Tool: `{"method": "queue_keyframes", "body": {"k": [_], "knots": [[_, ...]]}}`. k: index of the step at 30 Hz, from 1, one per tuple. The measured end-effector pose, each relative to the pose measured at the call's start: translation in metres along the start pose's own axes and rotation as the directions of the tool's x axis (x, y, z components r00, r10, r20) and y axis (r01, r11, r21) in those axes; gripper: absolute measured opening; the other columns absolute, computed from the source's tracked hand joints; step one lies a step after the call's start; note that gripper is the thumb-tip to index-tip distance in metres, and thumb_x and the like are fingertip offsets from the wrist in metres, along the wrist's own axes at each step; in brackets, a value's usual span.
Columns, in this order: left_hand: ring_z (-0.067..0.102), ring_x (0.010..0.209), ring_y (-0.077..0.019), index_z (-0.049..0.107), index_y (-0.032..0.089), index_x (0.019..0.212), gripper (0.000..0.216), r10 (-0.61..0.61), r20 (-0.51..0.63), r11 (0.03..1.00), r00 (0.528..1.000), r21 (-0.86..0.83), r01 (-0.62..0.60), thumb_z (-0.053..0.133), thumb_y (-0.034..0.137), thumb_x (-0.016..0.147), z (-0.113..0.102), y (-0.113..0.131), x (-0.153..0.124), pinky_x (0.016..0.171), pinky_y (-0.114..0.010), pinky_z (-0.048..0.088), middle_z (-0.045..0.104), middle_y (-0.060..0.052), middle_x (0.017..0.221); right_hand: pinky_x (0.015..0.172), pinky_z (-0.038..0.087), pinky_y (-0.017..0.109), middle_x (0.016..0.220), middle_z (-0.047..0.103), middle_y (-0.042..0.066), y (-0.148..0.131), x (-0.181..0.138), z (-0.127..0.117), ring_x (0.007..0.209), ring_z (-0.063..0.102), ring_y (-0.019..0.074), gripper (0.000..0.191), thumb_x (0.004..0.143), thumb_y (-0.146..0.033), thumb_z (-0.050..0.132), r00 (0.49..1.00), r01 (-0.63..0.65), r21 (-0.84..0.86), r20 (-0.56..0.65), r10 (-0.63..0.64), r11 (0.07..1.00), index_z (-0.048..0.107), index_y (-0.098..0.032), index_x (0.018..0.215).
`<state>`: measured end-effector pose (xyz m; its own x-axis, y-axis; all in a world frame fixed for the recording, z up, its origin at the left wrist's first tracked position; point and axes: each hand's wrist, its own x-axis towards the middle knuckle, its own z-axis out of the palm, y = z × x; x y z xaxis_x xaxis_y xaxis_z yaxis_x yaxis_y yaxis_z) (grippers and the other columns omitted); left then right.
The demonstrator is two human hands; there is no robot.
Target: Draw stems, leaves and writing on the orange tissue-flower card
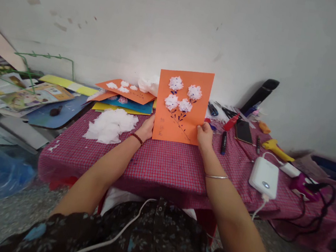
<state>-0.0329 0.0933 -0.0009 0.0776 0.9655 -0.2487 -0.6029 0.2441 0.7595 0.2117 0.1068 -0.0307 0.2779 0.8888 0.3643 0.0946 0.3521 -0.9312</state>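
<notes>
The person's two hands grip an orange card (178, 118) between them, holding it up to face the wearer above the near middle of the table (162, 167). The right hand (205, 137) is closed on the lower right edge, its thumb lying on the front face near the corner and the other fingers curled beside and behind the edge. The left hand (146, 129) is at the lower left edge, gripping the card there, its fingertips hidden behind it. Both forearms reach forward and inward from the wearer's sides, the left with a dark beaded bracelet (137, 139) at the wrist, the right with a thin bangle (216, 176). The card stands nearly upright and bears four white ruffled flowers (175, 83) over a dark branching stem (177, 123). Just beyond the left wrist, a heap of white paper pieces (110, 126) lies on the checked cloth, with another orange sheet (137, 96) and a blue sheet (137, 106) stacked behind it. Near the right hand lie a dark marker (223, 143) and a red tube (231, 121); farther right are a yellow tool (278, 150) and a white power bank (264, 176).
</notes>
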Motion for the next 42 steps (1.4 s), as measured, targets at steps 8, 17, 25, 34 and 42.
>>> {"method": "queue_keyframes", "body": {"k": [8, 17, 25, 34, 42], "knots": [[0.075, 0.085, -0.0238, 0.070, 0.014, 0.094, 0.023, 0.028, -0.012, 1.000, 1.000, 0.005, -0.028, 0.062, 0.034, 0.089, -0.0022, -0.0021, 0.0039, 0.084, -0.036, 0.060, 0.077, -0.009, 0.082, 0.082, 0.049, 0.037, 0.083, 0.064, 0.002, 0.0029, 0.0017, -0.0005, 0.080, 0.059, 0.0198, 0.011, 0.072, -0.024, 0.051, 1.000, 0.007, -0.011, -0.004, -0.007, 1.000, 0.055, -0.022, 0.082], [0.075, 0.085, -0.0242, 0.071, 0.014, 0.094, 0.024, 0.038, -0.014, 0.999, 0.999, 0.010, -0.038, 0.066, 0.037, 0.087, -0.0040, -0.0035, 0.0058, 0.083, -0.036, 0.061, 0.077, -0.010, 0.084, 0.079, 0.048, 0.035, 0.082, 0.062, 0.001, 0.0048, 0.0025, -0.0015, 0.080, 0.057, 0.0197, 0.011, 0.072, -0.029, 0.052, 1.000, 0.021, -0.029, 0.006, -0.021, 0.999, 0.053, -0.023, 0.082], [0.075, 0.087, -0.0252, 0.071, 0.015, 0.099, 0.024, 0.032, -0.007, 0.999, 0.999, 0.006, -0.032, 0.063, 0.035, 0.089, -0.0004, -0.0023, 0.0017, 0.084, -0.039, 0.061, 0.078, -0.010, 0.087, 0.078, 0.047, 0.035, 0.084, 0.063, 0.002, 0.0009, 0.0017, -0.0013, 0.081, 0.057, 0.0201, 0.015, 0.071, -0.031, 0.051, 0.999, 0.031, -0.026, 0.022, -0.031, 0.999, 0.053, -0.024, 0.084], [0.075, 0.086, -0.0246, 0.071, 0.014, 0.098, 0.027, 0.030, -0.003, 0.999, 1.000, 0.013, -0.030, 0.064, 0.038, 0.089, -0.0004, -0.0019, 0.0019, 0.083, -0.036, 0.061, 0.078, -0.010, 0.084, 0.080, 0.048, 0.035, 0.082, 0.063, 0.001, 0.0003, 0.0017, -0.0016, 0.081, 0.057, 0.0197, 0.011, 0.072, -0.027, 0.051, 0.999, 0.038, -0.041, 0.001, -0.038, 0.998, 0.053, -0.023, 0.082], [0.075, 0.082, -0.0229, 0.070, 0.015, 0.099, 0.026, 0.037, -0.014, 0.999, 0.999, 0.011, -0.037, 0.068, 0.037, 0.085, -0.0021, -0.0030, 0.0040, 0.083, -0.035, 0.060, 0.078, -0.009, 0.086, 0.083, 0.049, 0.038, 0.082, 0.063, 0.002, 0.0031, 0.0023, -0.0014, 0.082, 0.058, 0.0206, 0.010, 0.073, -0.026, 0.052, 0.999, 0.042, -0.037, 0.000, -0.042, 0.998, 0.055, -0.023, 0.082]]}}
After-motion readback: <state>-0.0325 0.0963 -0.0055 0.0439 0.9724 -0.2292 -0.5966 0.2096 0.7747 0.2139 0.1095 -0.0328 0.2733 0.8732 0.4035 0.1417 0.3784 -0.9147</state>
